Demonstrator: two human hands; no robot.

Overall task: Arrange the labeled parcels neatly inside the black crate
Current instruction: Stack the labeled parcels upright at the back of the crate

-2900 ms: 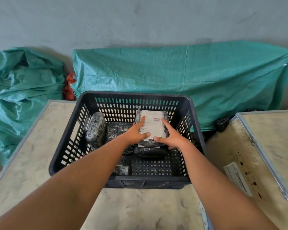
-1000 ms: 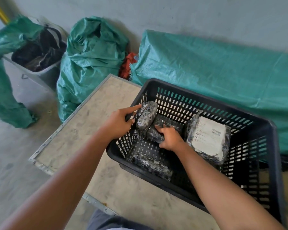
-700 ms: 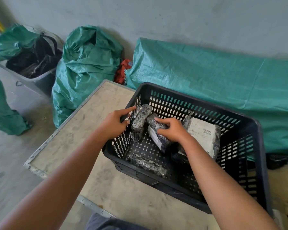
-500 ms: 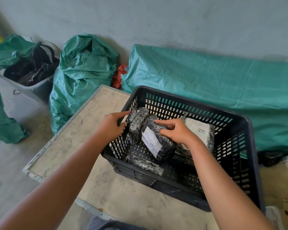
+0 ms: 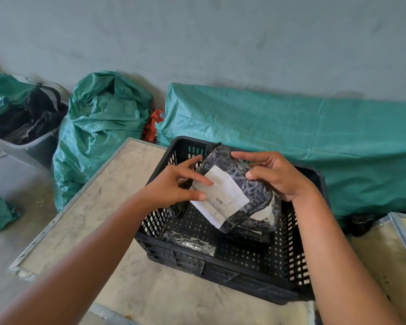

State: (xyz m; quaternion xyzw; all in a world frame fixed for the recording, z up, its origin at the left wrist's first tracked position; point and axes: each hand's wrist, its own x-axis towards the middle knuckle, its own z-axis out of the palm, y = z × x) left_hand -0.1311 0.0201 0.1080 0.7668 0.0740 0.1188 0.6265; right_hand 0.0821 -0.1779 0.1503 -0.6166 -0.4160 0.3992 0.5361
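Observation:
The black slatted crate [image 5: 220,275] stands on a pale table top. Above its middle, both hands hold a black-wrapped parcel with a white label [image 5: 230,195], tilted, label facing me. My left hand [image 5: 174,188] grips its left edge, fingers on the label. My right hand [image 5: 274,177] grips its top right corner. Beneath it, a larger labeled parcel [image 5: 266,213] leans at the crate's right side, mostly hidden. A small black parcel [image 5: 188,242] lies near the crate's front wall. Another black parcel [image 5: 176,211] stands at the left wall, half hidden behind my left hand.
The table [image 5: 92,207] has a metal edge on the left. A second table [image 5: 403,233] is at the right. Green tarp [image 5: 314,137] covers something behind the crate. A green sack [image 5: 99,127] and a grey bin of dark items [image 5: 21,127] stand on the floor at left.
My right hand lifted a labeled parcel from the crate's left part up above the crate. My left hand left the crate rim and now grips that parcel too. The view swung back right.

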